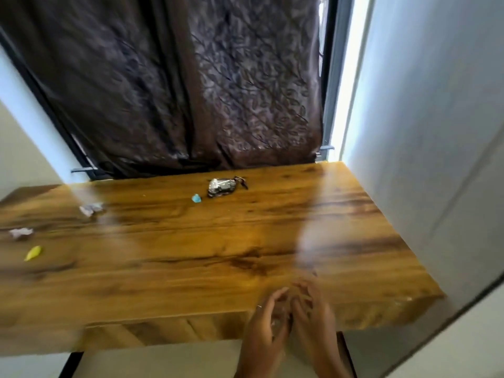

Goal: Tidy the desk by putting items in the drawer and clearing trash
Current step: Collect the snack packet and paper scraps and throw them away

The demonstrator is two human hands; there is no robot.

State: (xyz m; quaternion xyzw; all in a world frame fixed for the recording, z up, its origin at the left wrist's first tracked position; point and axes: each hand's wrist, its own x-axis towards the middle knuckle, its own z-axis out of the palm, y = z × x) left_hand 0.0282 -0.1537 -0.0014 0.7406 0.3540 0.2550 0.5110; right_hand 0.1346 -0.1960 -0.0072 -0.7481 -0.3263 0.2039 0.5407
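Note:
A wooden desk [191, 255] fills the middle of the head view. On it lie a crumpled silver and dark wrapper [221, 187] near the back, a small blue scrap [196, 198] beside it, two crumpled pale paper bits [91, 209] [20, 233] at the left, and a yellow scrap [33, 252] at the far left. My left hand [266, 323] and my right hand [313, 315] meet at the desk's front edge, fingers curled toward each other. The picture is blurred, so whether they hold anything between them is unclear.
A dark brown patterned curtain [191, 91] hangs behind the desk. A pale wall [436, 132] stands close along the desk's right side. Light floor [163, 361] shows below the front edge.

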